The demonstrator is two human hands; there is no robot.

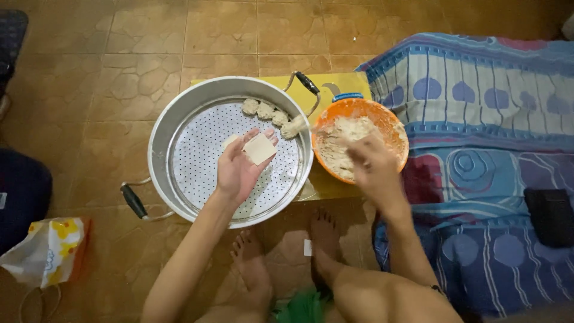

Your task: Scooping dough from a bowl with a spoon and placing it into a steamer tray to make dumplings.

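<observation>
Dough wrapper [259, 148], a small pale square, lies flat on the upturned palm of the left hand [238, 170], whose fingers [258, 134] are spread apart and only cradle it from below. That hand hovers over the perforated floor of a wide metal steamer tray [179, 113], roughly at its centre, so bare holed surface lies open on every side of it. Four lumpy dumplings [270, 115] sit in a short curved row hard against the tray's far rim, just beyond the fingertips. The tray's black handles [134, 201] stick out at the near left and the far right. The right hand [373, 164] is blurred; it reaches into the orange bowl [396, 128] of pale filling [341, 140], and I cannot tell whether its fingers are together or apart. Bowl and tray stand touching or nearly so on a low yellow table [341, 84], with the tray overhanging the table's near and left edges. A patterned blue bedcover [478, 101] crowds the bowl's right side. The tiled floor [89, 90] is open to the left, save for a crumpled bag [51, 248] at the near left.
</observation>
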